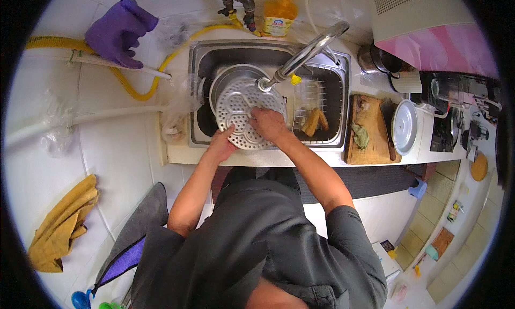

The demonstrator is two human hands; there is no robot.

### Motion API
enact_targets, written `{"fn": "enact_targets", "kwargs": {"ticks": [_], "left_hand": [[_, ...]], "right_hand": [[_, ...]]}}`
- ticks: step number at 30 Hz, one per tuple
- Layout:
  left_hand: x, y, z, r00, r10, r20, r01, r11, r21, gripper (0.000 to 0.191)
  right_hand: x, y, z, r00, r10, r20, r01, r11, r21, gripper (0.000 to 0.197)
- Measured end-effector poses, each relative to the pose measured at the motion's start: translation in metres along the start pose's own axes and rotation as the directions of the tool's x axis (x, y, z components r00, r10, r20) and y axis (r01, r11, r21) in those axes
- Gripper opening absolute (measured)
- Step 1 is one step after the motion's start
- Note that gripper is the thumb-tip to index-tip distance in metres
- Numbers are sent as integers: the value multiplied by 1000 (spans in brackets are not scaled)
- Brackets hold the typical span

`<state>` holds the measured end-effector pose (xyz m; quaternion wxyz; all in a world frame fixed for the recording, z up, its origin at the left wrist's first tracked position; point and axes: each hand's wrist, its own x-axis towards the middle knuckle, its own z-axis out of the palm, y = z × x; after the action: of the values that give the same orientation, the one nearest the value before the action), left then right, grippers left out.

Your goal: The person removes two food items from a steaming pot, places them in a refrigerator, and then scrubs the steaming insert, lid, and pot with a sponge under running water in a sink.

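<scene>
A round perforated metal steamer plate (237,104) is held over the left basin of the stainless steel sink (193,108), under the chrome faucet (299,55). My left hand (224,145) grips its lower left rim. Across its lower right part lies my right hand (267,124), fingers bent against the holed surface; whether it holds anything is hidden. Behind the plate, a round metal pot (225,77) shows in the basin. To the right, a wire rack (310,87) lines the other basin, with a brown folded piece (312,124) on it.
Right of the sink are a wooden cutting board (368,124) with a crumpled greenish cloth (360,136), a cleaver (388,128) and a pale metal lid (405,127). A yellow bottle (278,23) stands behind the sink. A purple rubber glove (116,33) hangs at the left.
</scene>
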<state>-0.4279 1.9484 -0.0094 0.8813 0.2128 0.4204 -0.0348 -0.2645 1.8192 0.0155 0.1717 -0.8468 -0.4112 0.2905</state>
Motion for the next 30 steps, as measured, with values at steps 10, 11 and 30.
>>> {"fn": "enact_targets", "kwargs": {"ticks": [10, 11, 30], "left_hand": [[31, 36, -22, 989, 97, 111, -91, 994, -55, 45], [36, 35, -20, 983, 102, 153, -98, 995, -32, 45], [50, 1, 36, 978, 208, 2, -208, 975, -75, 50]], "right_hand": [[-6, 118, -56, 763, 436, -478, -284, 889, 358, 22], [1, 128, -74, 695, 488, -528, -321, 868, 379, 24], [-59, 219, 4, 760, 650, -16, -643, 754, 133, 78]]}}
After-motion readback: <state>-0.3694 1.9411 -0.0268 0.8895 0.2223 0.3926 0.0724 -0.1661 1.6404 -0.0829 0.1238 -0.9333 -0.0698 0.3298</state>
